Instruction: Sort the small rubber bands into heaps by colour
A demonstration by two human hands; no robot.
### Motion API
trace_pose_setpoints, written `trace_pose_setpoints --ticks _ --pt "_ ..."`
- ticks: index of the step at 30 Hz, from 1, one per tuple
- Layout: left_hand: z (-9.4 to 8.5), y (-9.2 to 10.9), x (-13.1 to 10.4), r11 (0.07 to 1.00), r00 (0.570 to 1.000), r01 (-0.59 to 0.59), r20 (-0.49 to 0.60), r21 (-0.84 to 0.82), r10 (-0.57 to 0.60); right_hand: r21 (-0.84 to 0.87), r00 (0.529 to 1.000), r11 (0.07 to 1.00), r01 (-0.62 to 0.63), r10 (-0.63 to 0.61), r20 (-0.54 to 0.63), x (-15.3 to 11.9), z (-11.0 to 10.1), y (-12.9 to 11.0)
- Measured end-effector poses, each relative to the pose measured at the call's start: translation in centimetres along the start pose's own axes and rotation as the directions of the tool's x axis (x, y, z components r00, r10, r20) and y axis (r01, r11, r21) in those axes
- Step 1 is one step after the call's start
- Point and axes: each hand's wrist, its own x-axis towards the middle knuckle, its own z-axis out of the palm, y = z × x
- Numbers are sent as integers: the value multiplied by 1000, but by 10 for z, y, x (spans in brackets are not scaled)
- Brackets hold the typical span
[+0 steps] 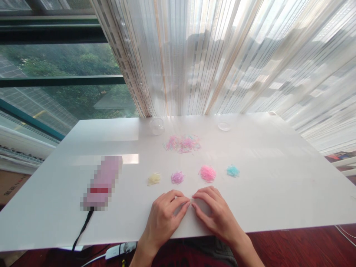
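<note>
Both hands are near the table's front edge, fingertips almost meeting. My left hand [169, 211] has thumb and index finger pinched together; whatever may be between the tips is too small to make out. Facing it, my right hand [214, 211] is curved, with a gap between thumb and index finger and nothing visible in it. Just beyond the hands lie four small piles of thin pieces: yellow [154, 179], purple [177, 177], pink [207, 174] and light blue [233, 171]. Farther back spreads a larger mixed-colour pile [183, 143].
A clear round container [157, 126] and a clear lid [224, 127] rest at the back of the white table [278, 185]. On the left is a blurred pink object [104, 181] with a black cord. A power strip [115, 251] lies below the front edge.
</note>
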Motion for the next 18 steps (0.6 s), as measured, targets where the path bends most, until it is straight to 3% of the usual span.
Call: trace_pose_setpoints --ticks 18 --pt "-4 0 0 986 1000 10 -11 -164 -12 74 999 996 42 -40 -33 3 0 -2"
